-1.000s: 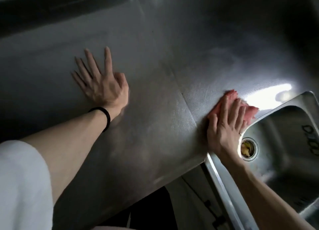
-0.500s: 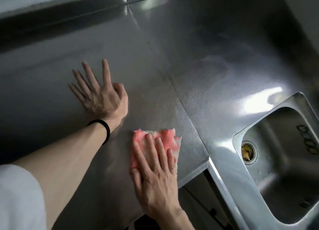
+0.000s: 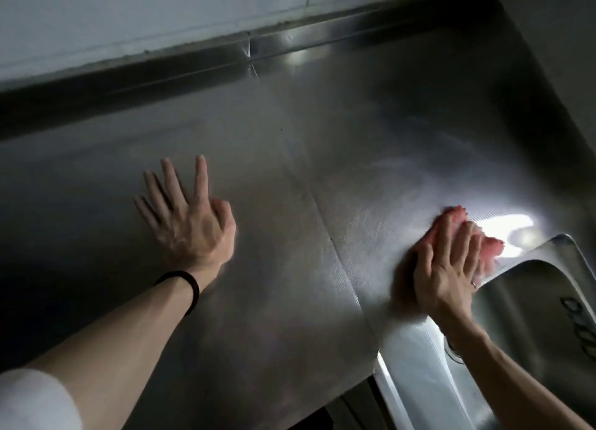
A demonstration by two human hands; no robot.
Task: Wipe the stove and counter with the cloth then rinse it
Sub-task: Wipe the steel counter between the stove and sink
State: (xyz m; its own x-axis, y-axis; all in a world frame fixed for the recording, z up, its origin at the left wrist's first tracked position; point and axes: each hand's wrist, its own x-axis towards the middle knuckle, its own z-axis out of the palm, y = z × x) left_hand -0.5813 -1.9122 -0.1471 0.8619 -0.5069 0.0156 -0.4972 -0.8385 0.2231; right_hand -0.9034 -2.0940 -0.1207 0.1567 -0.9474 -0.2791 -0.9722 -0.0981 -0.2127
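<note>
**Right grip (image 3: 451,268) flat on cloth (image 3: 490,247) at the sink (image 3: 522,300) edge: slip hazard.**
The right grip lies with fingers straight and presses the pink cloth onto the worktop (image 3: 290,268); no finger curls round it. The cloth shows ahead and to the right of the fingertips, just beside the sink rim. With pressure alone holding it, a stroke past the rim would likely drop or bunch it. The left grip (image 3: 190,220), fingers spread, rests flat on the worktop, well apart.

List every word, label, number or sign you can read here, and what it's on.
No text here can be read.
Dark oval marks on the sink wall: too blurred to read, perhaps not lettering.
Cloth, counter, wristband: no print shows.
</note>
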